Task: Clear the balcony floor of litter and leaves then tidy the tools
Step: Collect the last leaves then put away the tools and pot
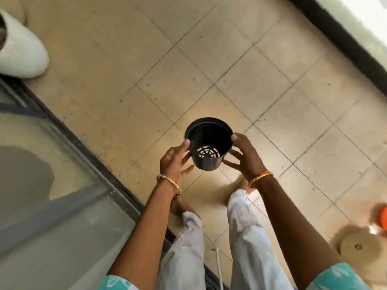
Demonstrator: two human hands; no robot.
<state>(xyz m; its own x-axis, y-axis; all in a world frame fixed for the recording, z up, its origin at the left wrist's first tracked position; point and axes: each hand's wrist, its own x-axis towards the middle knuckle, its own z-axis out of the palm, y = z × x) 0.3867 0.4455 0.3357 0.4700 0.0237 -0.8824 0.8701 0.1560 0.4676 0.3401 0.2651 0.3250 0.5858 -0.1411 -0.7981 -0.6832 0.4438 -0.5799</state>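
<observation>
Holding: small black plastic plant pot (209,143) w/ slotted drain base, carried between both hands at frame centre, mouth tipped toward the camera, looks empty inside.
Left hand (174,162): thumb on rim at pot's 9 o'clock, fingers spread along the wall & under it; grasping the pot, loosely.
Right hand (246,156): thumb on rim at 3 o'clock, fingers cupped beneath the base; also grasping the pot.
Pot location: in the air above the beige tiled balcony floor (146,59), not touching it, ahead of the person's feet.
Floor state: only small dark specks & stains across the tiles; no obvious leaves in sight.
Step (judged): tidying phase, pot prob. being carried to a storage spot.
Risk 1: light two-thumb hold, so pot could slip & drop if either hand lets go early.
Risk 2: any leftover soil could fall thru drain slots, re-dirtying the swept tiles.
Risk 3: thin white cord or pipe (217,262) by the feet at 6 o'clock = trip hazard.
Cut off: white rounded planter (23,53) at 10 o'clock; orange object (382,218) at 4 o'clock, unidentifiable.
Hard to read: tan round disc (359,248) w/ centre hole at 5 o'clock, blurred; glass sliding door (52,164) at 8 o'clock, reflections only.
</observation>
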